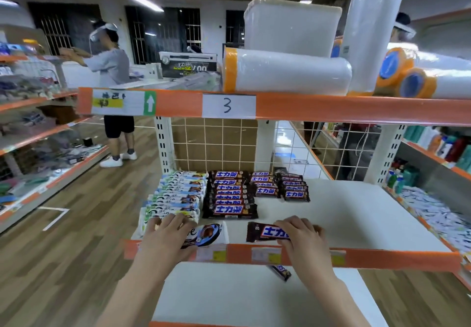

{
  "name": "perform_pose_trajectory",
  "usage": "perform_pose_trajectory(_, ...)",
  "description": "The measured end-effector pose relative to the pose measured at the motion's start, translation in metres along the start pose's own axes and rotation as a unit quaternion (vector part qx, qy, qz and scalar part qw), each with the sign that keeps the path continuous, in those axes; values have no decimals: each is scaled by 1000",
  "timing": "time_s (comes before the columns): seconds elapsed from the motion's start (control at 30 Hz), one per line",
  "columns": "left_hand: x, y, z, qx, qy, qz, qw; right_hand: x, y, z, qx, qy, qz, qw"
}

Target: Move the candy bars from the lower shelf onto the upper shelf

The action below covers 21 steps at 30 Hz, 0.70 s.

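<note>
My left hand (169,232) grips a white candy bar (207,235) lying at the front edge of the white upper shelf (356,219). My right hand (302,237) grips a dark brown candy bar (265,232) with blue lettering, also flat on that shelf near the front. Behind them lie a stack of white bars (178,194) on the left and rows of brown bars (230,194) with smaller brown bars (280,186) to the right. On the lower shelf (229,296) one brown bar (280,272) shows, partly hidden by the orange shelf rim (382,259).
An orange shelf rail marked 3 (229,106) runs overhead, carrying white plastic rolls (288,71). A wire grid (219,143) backs the shelf. Another person (112,71) stands at a left aisle shelf. More stocked shelves (433,153) sit at the right.
</note>
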<state>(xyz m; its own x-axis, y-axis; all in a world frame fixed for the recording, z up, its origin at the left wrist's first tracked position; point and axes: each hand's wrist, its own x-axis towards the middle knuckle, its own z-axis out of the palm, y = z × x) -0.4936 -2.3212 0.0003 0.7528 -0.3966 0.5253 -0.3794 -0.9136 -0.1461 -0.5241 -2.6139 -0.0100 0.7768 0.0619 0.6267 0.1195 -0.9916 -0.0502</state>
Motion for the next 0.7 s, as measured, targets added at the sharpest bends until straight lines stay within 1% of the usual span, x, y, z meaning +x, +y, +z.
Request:
perform_pose_trajectory(0.17, 8, -34, 7, 3, -8, 7, 1000, 20, -29, 21, -9, -15, 3, 1000)
perform_pose_trajectory(0.33, 13, -56, 19, 4, -9, 23, 1000, 31, -49, 39, 6, -47, 2, 999)
perform_pose_trajectory(0.43, 17, -64, 26, -3, -5, 32, 999, 38, -58, 44, 30, -56, 4, 998)
perform_pose_trajectory(0.7, 41, -73, 39, 4, 7, 46, 999, 61, -67, 55, 30, -98, 6, 995)
